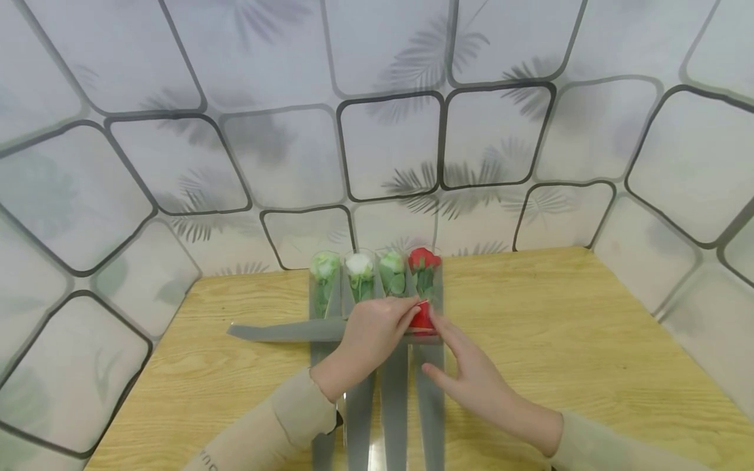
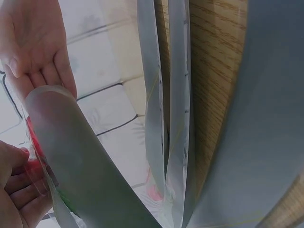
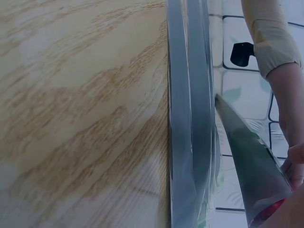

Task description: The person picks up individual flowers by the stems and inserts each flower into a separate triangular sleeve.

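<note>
A red rose (image 1: 422, 318) in a grey sleeve (image 1: 288, 331) lies crosswise above the row, its narrow end pointing left. My left hand (image 1: 374, 327) grips this wrapped rose near its flower end, fingers curled at the film's edge. With its fingers fairly straight, my right hand (image 1: 480, 376) touches the flower end from the right. In the left wrist view the palm of the right hand (image 2: 38, 47) faces the sleeve's wide rim. Beneath lie several wrapped flowers side by side: a green one (image 1: 325, 267), a white one (image 1: 359, 265), another green one (image 1: 393, 265) and a red rose (image 1: 424, 258).
The row's grey sleeves (image 1: 394, 405) run toward the near edge of the wooden table (image 1: 559, 327). Patterned wall covering (image 1: 389, 150) rises behind the table and at both sides. A small black piece (image 3: 242, 53) sits at the left sleeve cuff.
</note>
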{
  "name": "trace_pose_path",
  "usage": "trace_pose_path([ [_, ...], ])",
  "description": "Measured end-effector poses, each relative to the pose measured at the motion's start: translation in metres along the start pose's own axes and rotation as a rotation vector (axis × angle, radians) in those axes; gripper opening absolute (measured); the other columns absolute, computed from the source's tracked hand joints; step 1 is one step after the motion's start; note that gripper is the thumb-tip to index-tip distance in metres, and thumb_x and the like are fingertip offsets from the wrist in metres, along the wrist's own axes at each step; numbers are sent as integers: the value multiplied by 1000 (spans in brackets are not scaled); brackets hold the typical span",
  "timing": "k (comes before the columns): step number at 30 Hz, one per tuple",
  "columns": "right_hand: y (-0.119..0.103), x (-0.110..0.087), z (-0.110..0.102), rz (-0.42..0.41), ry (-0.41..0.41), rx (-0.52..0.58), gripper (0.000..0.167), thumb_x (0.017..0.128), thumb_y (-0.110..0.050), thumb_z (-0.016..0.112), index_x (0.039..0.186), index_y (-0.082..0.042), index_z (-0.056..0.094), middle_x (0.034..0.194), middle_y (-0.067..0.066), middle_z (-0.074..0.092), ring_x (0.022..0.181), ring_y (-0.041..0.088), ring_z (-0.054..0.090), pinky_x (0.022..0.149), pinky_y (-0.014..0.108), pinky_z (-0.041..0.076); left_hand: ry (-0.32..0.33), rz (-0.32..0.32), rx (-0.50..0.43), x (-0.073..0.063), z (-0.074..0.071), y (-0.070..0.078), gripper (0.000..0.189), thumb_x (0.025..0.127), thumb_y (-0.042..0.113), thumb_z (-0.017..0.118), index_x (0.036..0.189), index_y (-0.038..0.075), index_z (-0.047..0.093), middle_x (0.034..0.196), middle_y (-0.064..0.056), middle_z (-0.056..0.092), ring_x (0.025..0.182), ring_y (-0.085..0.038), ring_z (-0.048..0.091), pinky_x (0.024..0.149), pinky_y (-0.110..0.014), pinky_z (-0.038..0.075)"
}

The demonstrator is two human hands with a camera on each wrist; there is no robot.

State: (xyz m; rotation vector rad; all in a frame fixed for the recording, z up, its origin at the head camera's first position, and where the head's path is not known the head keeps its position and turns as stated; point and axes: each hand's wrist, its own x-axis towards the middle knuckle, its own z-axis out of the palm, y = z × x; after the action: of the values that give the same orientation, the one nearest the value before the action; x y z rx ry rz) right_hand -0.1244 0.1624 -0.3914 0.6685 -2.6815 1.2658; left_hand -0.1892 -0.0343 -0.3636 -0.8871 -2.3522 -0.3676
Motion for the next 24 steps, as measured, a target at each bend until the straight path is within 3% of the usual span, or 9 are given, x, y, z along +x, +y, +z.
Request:
trace_pose_path([
  [8, 4, 1, -4, 75, 52, 44, 81, 100, -17, 75, 168, -12, 32, 170, 18, 37, 153, 49, 41, 115, 73, 41, -2, 1, 17, 2, 1, -2, 19, 97, 23, 80, 113, 13, 83, 97, -2, 85, 71, -13, 79, 57, -24, 60],
  [12, 9, 3, -8, 145, 76, 99, 79, 102, -23, 73, 167, -9, 31, 172, 19, 34, 156, 49, 36, 118, 76, 36, -7, -2, 8, 3, 1, -4, 19, 97, 23, 80, 113, 12, 83, 97, -3, 84, 71, -14, 79, 58, -24, 61],
  [20, 13, 9, -11, 349, 4, 362, 80, 102, -22, 73, 165, 3, 29, 172, 23, 29, 160, 45, 27, 129, 58, 25, -9, 5, 6, 9, -3, 0, 17, 98, 24, 78, 113, 16, 82, 91, 0, 84, 67, -12, 77, 57, -24, 60],
  [24, 14, 12, -4, 456, -46, 544, 74, 102, -21, 71, 163, 1, 34, 170, 24, 34, 160, 46, 30, 131, 60, 24, -12, 18, 1, 14, -4, 5, 17, 99, 25, 78, 114, 17, 82, 92, 0, 84, 69, -11, 77, 57, -24, 60],
])
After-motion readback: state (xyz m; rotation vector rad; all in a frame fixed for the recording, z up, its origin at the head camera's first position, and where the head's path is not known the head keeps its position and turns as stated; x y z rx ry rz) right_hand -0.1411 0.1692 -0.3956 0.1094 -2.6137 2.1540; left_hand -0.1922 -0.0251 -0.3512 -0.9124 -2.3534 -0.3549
